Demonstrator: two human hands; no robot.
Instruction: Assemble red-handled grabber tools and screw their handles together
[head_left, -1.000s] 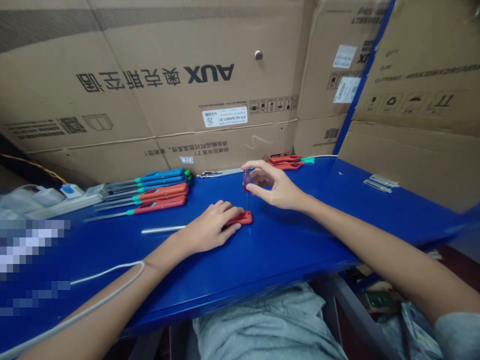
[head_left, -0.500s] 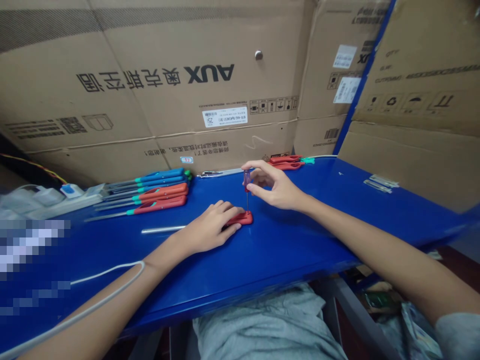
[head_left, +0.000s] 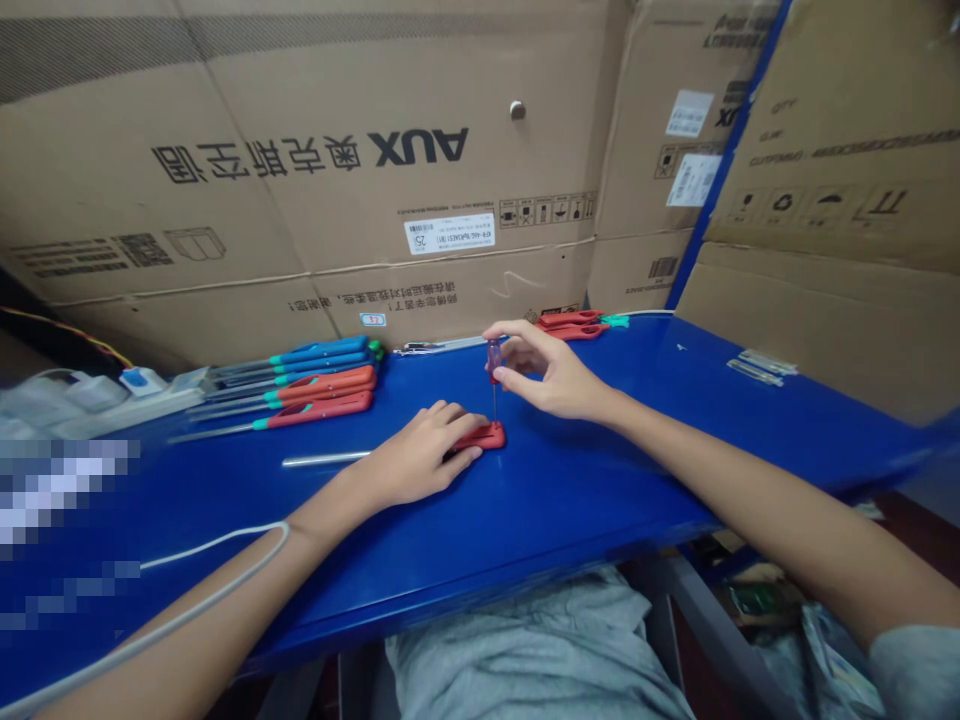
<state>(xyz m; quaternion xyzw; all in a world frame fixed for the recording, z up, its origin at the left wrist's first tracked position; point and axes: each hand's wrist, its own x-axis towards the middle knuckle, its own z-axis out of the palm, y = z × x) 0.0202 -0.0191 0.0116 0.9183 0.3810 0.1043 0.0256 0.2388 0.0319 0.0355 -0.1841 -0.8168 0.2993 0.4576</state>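
A red long-necked lighter lies flat on the blue table, its metal tube pointing left. My left hand covers most of its handle, fingers over the top and thumb along the near side, holding it against the table. Upright above the handle's right end is a small screwdriver with a see-through reddish-purple handle. My right hand grips that handle between thumb and fingers, index finger on its top. The thin shaft meets the lighter's end; the tip itself is too small to make out.
Several blue and red lighters lie stacked at the left, beside a white power strip. More red lighters lie behind my right hand. Cardboard walls the back. A white cable crosses my left forearm.
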